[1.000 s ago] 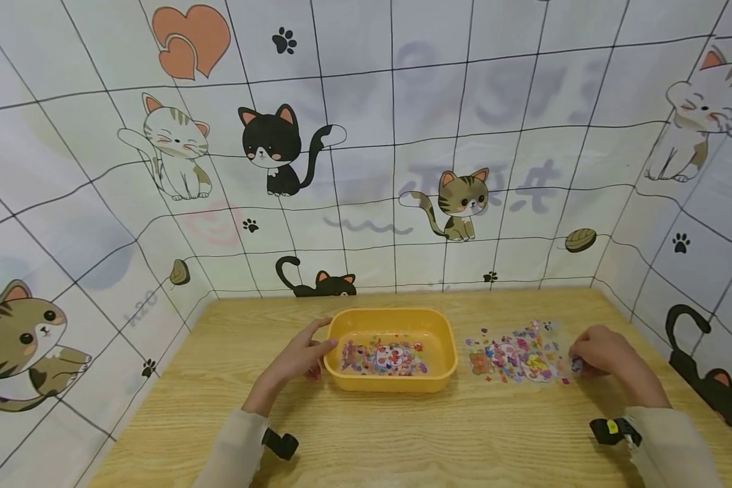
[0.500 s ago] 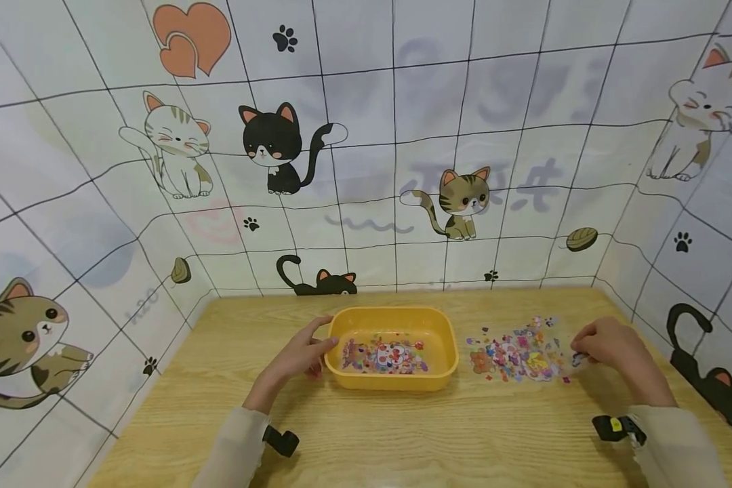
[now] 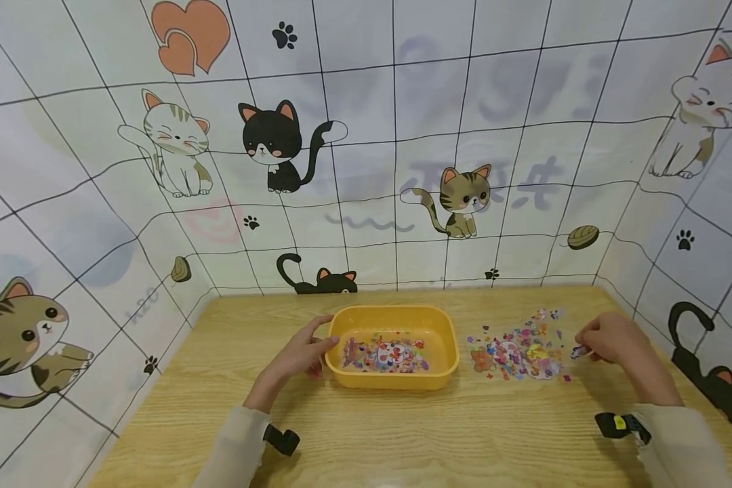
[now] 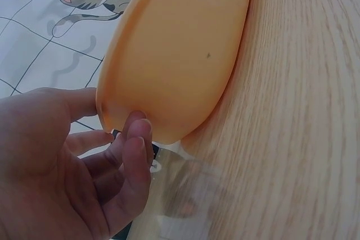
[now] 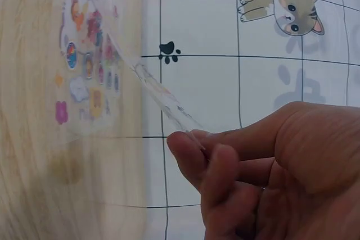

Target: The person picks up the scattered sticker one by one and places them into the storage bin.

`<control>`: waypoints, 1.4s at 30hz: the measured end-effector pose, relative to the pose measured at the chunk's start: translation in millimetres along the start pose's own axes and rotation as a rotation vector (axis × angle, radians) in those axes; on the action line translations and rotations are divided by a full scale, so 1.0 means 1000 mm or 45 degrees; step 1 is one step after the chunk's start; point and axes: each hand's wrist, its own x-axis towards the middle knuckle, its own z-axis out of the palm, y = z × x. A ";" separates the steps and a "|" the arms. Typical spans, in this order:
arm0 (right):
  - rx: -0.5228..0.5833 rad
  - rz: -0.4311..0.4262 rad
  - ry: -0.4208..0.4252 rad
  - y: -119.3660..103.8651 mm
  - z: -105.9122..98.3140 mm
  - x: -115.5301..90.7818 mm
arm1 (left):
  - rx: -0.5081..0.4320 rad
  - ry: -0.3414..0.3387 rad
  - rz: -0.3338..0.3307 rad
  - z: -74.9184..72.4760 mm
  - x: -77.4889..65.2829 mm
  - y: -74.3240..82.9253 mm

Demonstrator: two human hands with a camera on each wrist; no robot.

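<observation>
A yellow plastic basin [image 3: 396,383] stands on the table, holding a colourful sticker sheet [image 3: 390,356]. My left hand [image 3: 297,352] grips its left end, with fingers at the rim and bent against the outer wall [image 4: 185,66]. Right of the basin is another clear sheet of colourful stickers [image 3: 512,352], several printed with cartoon figures. At its right edge my right hand [image 3: 610,339] pinches the clear sheet [image 5: 163,96] between thumb and fingers. The pinched part is lifted and bent off the table, while the rest lies lower. Whether more sheets lie beneath cannot be seen.
The pale wood table [image 3: 366,434] meets a cloth-like wall [image 3: 366,169] with a grid and cartoon cats behind, and similar walls on both sides. A black camera strap [image 3: 282,440] sits on the left wrist, another strap [image 3: 622,427] on the right.
My right hand has risen a little and shifted slightly right, lifting the edge of the sticker sheet with it. The left hand and the basin stay in place.
</observation>
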 end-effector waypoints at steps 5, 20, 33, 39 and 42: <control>-0.043 -0.020 0.006 -0.004 -0.007 -0.003 | 0.007 0.004 -0.005 0.000 -0.001 0.001; -0.045 -0.050 0.115 -0.026 -0.018 -0.020 | 0.006 -0.008 0.000 -0.001 -0.001 0.001; -0.060 -0.079 0.204 -0.036 -0.019 -0.026 | 0.005 -0.008 0.000 0.000 -0.002 0.002; -0.049 -0.096 0.217 -0.040 -0.022 -0.029 | 0.005 -0.003 0.001 0.001 -0.001 0.002; -0.017 -0.088 0.208 -0.043 -0.023 -0.030 | 0.002 -0.003 -0.001 0.001 -0.001 0.001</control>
